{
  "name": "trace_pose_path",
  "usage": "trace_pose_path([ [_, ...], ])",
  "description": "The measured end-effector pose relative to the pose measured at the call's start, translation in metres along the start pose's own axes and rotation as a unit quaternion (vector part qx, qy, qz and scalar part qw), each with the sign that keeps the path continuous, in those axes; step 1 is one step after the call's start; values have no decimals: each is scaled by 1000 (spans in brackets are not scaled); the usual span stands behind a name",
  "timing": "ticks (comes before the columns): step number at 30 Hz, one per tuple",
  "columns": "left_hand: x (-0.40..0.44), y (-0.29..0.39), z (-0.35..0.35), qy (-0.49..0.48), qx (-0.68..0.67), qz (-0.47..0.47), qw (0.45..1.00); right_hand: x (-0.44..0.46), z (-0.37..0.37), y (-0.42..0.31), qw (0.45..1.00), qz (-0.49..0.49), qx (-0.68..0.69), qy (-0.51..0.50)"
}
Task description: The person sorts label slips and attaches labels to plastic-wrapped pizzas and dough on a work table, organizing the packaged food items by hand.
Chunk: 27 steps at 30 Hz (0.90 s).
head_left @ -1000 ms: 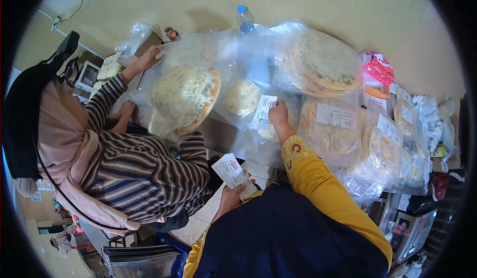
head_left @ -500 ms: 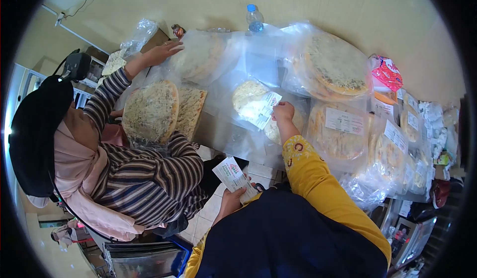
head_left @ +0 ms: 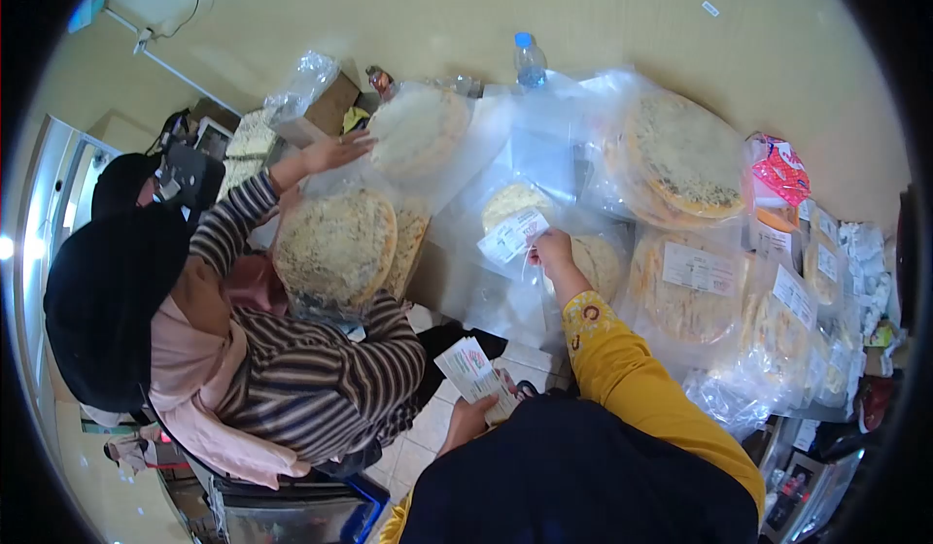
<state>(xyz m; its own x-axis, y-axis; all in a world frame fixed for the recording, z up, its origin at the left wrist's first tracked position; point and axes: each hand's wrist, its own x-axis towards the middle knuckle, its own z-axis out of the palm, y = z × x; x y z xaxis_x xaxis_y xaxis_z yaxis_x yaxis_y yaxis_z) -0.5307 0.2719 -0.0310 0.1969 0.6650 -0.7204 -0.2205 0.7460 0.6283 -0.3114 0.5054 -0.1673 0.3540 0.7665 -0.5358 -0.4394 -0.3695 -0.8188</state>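
Observation:
My right hand (head_left: 554,251) pinches a printed label (head_left: 512,236) above a small pizza in a clear plastic bag (head_left: 516,200). Part of that pizza is covered by the label. Another bagged small pizza (head_left: 595,264) lies just right of my fingers. Low in front of my body, my left hand (head_left: 471,418) is closed around a stack of labels (head_left: 473,369) with red and green print. To the right lies a large bagged pizza (head_left: 688,277) bearing a white label (head_left: 699,269).
A co-worker in a striped top (head_left: 311,350) sits at the left, one hand (head_left: 335,153) by a bagged pizza (head_left: 418,131). More large bagged pizzas (head_left: 685,151) are piled at the back right. A water bottle (head_left: 530,61) and a pink packet (head_left: 780,168) stand near the wall.
The label in my right hand has turned flatter and shifted left relative to the small pizza. The whole view has moved slightly. My left hand still holds its stack.

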Motion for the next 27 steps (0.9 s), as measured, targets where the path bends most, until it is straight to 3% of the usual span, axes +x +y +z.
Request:
trace_pose_path([
  [4,-9,3,14,-17,-6,8,1000,12,3,-19,997,-15,2,77],
  [7,-23,30,33,86,154,-60,982,-8,7,-38,995,-2,-26,100],
  [10,-12,14,13,48,124,-35,991,9,8,-37,996,-13,-40,77],
  [13,-7,7,8,-14,-13,-17,1000,26,9,-30,996,-34,-43,68],
  [17,-16,19,14,-4,27,-33,999,36,-1,-22,981,-97,-148,80],
  [20,-29,43,25,21,119,-44,992,29,-8,-14,983,-75,-69,152],
  [23,-34,47,21,17,116,-50,992,-12,-11,-27,963,-30,259,61],
  [25,-31,38,7,6,85,-48,995,-38,-2,-41,979,-19,198,49],
  [27,-37,44,8,10,141,-59,988,-46,3,-44,994,-31,97,47],
])
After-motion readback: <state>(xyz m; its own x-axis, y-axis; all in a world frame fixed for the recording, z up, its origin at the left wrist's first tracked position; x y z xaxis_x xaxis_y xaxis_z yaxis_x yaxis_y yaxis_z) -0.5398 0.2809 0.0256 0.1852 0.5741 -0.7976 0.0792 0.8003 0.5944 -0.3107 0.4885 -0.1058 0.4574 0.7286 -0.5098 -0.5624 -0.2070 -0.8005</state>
